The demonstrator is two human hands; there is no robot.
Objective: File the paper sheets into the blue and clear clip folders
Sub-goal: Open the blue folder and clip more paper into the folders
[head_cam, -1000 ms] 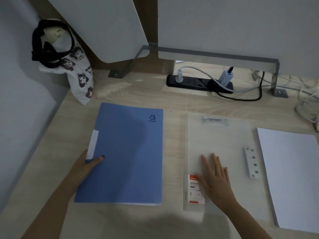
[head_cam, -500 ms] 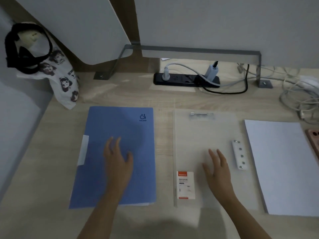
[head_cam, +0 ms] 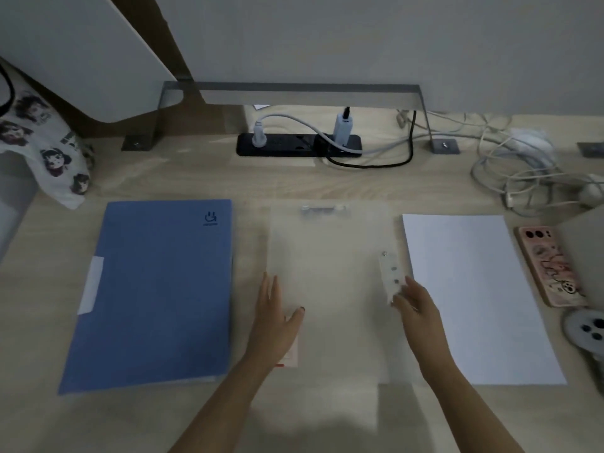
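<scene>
A closed blue clip folder (head_cam: 153, 289) lies flat on the desk at the left. Beside it in the middle lies a clear clip folder (head_cam: 330, 266), also closed. A stack of white paper sheets (head_cam: 470, 289) lies to its right. My left hand (head_cam: 274, 318) rests flat on the clear folder's left edge, fingers spread, covering a red-and-white label. At the folder's right edge my right hand (head_cam: 418, 308) has its fingertips by the white clip plate (head_cam: 390, 276); whether it grips the cover edge is unclear.
A black power strip (head_cam: 299, 144) with plugs and cables sits at the back. Tangled white cables (head_cam: 523, 168) lie at the back right. A phone in a pink case (head_cam: 549, 266) lies right of the paper. A printed cloth bag (head_cam: 42, 152) hangs at the left.
My left hand has left the blue folder and moved right onto the clear folder's left edge. My right hand has shifted right to the clip plate. The view has panned right.
</scene>
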